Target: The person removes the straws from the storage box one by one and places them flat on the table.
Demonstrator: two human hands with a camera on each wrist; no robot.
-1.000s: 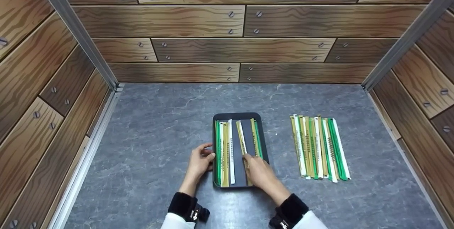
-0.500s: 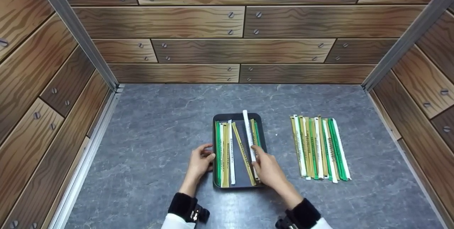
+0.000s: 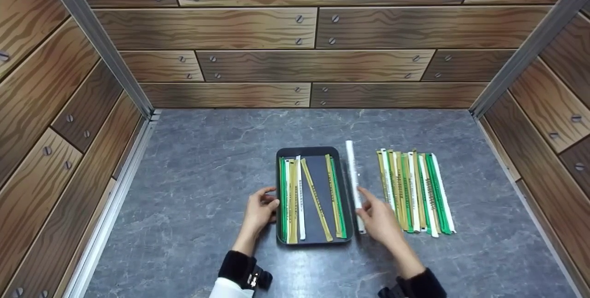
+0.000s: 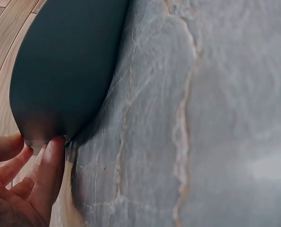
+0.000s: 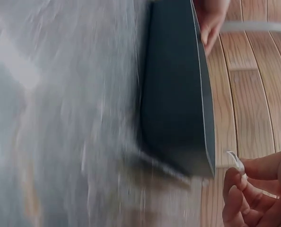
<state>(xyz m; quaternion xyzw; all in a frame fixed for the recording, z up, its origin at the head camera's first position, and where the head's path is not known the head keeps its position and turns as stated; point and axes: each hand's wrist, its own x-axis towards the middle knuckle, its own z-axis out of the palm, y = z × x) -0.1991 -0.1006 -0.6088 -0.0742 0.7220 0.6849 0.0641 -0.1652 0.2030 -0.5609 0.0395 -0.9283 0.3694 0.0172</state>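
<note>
1. Right hand (image 3: 380,217) pinches the white wrapped stick (image 3: 354,182) near its lower end, fingers curled round it; the stick points away from the person and hangs over the grey tabletop (image 3: 207,150), in the gap between the tray and the loose row.
2. Change noted: half a second ago this stick was over the dark tray (image 3: 309,151), angled across its contents; it is now clear of the tray's right rim — lifted out, not yet laid down.
3. Reading: the white piece appears to be on its way out of the tray toward the row of wrapped sticks (image 3: 415,192), which lies just to the right of the hand.
4. Left hand (image 3: 260,210) rests against the tray's left edge, fingers curved round the rim, steadying it — unchanged from before.
5. Left of the right hand, the tray holds green, yellow and white sticks, one yellow stick lying slantwise across the middle.
6. Beyond both hands, wood-patterned panels (image 3: 295,26) wall the work area.
</note>
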